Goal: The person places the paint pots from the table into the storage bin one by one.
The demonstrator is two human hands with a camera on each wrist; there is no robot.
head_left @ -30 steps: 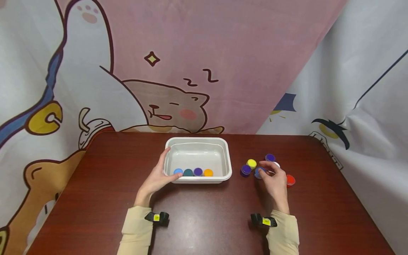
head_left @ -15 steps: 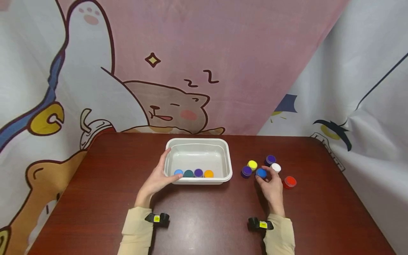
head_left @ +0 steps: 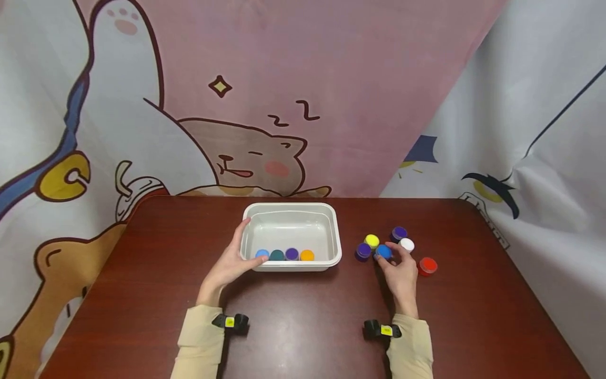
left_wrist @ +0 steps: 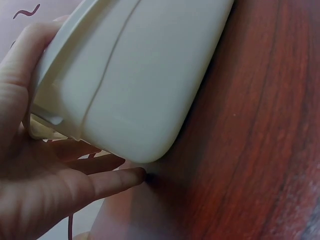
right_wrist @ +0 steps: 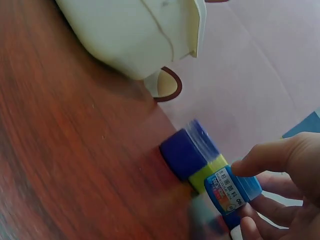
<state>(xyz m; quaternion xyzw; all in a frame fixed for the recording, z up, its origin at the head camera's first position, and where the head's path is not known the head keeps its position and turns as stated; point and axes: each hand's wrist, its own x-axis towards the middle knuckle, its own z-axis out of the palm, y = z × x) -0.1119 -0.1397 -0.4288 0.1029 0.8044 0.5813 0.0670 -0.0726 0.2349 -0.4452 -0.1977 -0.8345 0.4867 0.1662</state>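
Observation:
My left hand (head_left: 228,266) grips the front left corner of a white plastic tray (head_left: 293,266), with the thumb over the front rim and the fingers along the left side. In the left wrist view the fingers (left_wrist: 112,182) reach round the tray's outer wall. My right hand (head_left: 401,273) pinches a small blue paint jar (right_wrist: 227,192) with a printed label between thumb and fingers. Whether that jar touches the table I cannot tell. Close beside it stand a purple jar (head_left: 363,252) and a yellow jar (head_left: 371,241).
Inside the tray, along its front wall, sit light blue (head_left: 262,254), dark green (head_left: 276,255), purple (head_left: 292,254) and orange (head_left: 307,255) jars. Right of my right hand are another purple jar (head_left: 399,233), a white one (head_left: 406,245) and a red one (head_left: 428,266). A printed curtain (head_left: 369,105) hangs behind the table.
My right hand has shifted left and turned around the blue jar, uncovering its lid and the white jar. The left hand keeps its hold on the tray.

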